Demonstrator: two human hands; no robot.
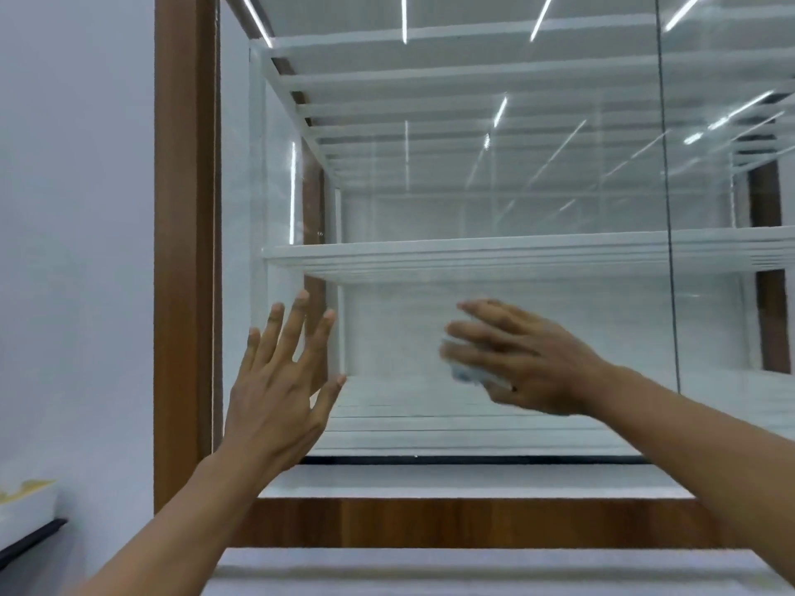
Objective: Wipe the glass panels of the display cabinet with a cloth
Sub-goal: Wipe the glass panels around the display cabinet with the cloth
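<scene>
The display cabinet has a brown wooden frame (183, 251) and a large front glass panel (494, 187) with white glass shelves behind it. My right hand (529, 359) lies flat against the lower part of this panel, pressing a small pale blue-white cloth (466, 374) onto the glass; the hand is motion-blurred. My left hand (279, 380) is raised at the panel's lower left, fingers spread and empty, at or just in front of the glass near the frame.
A vertical seam (669, 208) separates this panel from another pane on the right. A white wall (73, 208) lies left of the frame. A white container (26, 505) on a dark ledge sits at the lower left. A wooden sill (430, 522) runs below the glass.
</scene>
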